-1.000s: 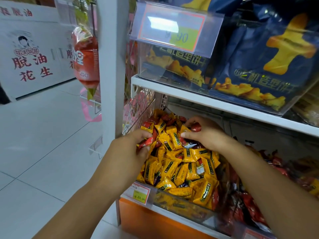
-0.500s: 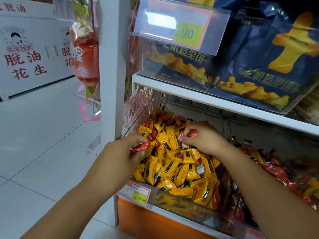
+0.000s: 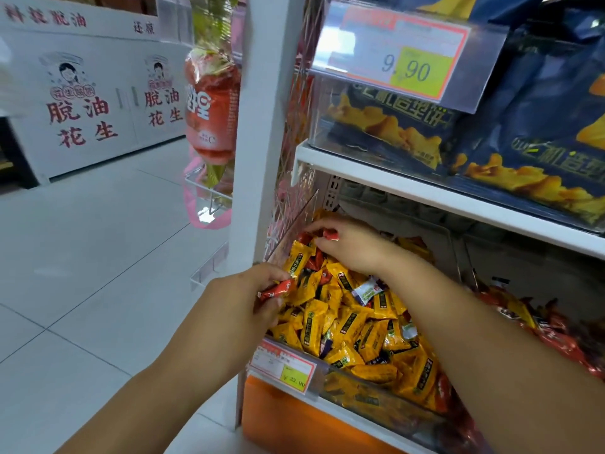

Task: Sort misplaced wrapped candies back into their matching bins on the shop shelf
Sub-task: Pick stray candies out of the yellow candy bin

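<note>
A pale tiled floor (image 3: 82, 257) runs down the left of a shop aisle, with a white display (image 3: 82, 103) bearing red characters at the far left. Right of it, a red carrot-shaped packet (image 3: 211, 113) hangs beside a white post (image 3: 258, 126). The left hand (image 3: 235, 309) reaches to the near left corner of the bin (image 3: 366, 393), thumb and fingers pinching a red candy (image 3: 277, 290) just over the bin's left edge. The bin sits on the lower shelf, heaped with yellow candies (image 3: 347, 326). A white candy (image 3: 368, 290) and a few red ones lie among them, and a price tag (image 3: 283, 367) marked 23.90 hangs on its near left front. The right hand (image 3: 355, 245) is at the far left of the heap, fingers curled around a second red candy (image 3: 330, 234), its lower fingers touching the wrappers. Above, a tag (image 3: 406, 57) reading 9.90 fronts dark blue snack bags (image 3: 540, 126) on the upper shelf (image 3: 425, 188). Right of the bin lie red candies (image 3: 563, 342), partly hidden behind the right forearm.
</note>
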Tool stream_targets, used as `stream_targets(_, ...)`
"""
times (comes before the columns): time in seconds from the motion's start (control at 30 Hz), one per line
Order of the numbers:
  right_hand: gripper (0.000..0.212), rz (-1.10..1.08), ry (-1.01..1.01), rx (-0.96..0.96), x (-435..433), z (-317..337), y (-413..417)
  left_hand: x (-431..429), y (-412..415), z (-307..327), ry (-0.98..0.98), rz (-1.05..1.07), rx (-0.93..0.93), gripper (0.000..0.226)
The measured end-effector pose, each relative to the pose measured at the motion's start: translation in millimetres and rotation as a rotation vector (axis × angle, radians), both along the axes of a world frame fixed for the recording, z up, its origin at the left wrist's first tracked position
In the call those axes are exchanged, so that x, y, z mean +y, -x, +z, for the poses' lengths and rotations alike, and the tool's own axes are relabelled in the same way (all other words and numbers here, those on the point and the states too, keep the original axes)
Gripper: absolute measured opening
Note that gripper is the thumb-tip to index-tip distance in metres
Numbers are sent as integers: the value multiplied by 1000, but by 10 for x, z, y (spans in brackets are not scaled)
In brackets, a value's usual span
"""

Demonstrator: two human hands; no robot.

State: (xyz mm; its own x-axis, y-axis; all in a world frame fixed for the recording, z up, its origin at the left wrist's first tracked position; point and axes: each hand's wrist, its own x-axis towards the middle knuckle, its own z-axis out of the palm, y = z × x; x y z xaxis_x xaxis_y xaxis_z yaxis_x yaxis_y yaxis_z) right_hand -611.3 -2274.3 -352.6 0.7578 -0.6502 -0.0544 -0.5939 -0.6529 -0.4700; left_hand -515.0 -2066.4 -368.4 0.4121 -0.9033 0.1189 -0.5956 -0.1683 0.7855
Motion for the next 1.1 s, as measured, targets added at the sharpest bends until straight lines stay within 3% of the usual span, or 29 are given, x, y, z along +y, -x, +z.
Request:
stream_targets(0.13, 36, -53, 62, 20, -44, -109, -191, -13, -11, -6, 14, -10, 17, 33)
stream_targets(0.23, 28, -80, 132, -14, -36, -180, -216, -18, -19, -16, 34, -6, 40, 34)
stream_targets(0.43, 27, -213, -170, -339, -21, -72, 47, -9, -40, -23, 51, -13, 41, 35)
stream_targets(0.53, 38, -256, -176, -360, 19, -8, 107, -22, -36, -28, 55, -12, 36, 35)
stream_targets(0.7, 30, -296, -190, -395, 48, 53, 162, -37, -13, -34, 42, -12, 43, 34)
stream_targets(0.83, 20, -272, -203, -287, -10, 121, 245, -23, -22, -16, 40, -13, 36, 32)
stream_targets(0.97, 20, -60, -311, -90, -23, 229, 350, -5, -41, -13, 29, -18, 42, 32)
stream_targets(1.1, 19, 14, -357, -79, -31, 302, 424, -32, -35, -10, 32, -19, 73, 33)
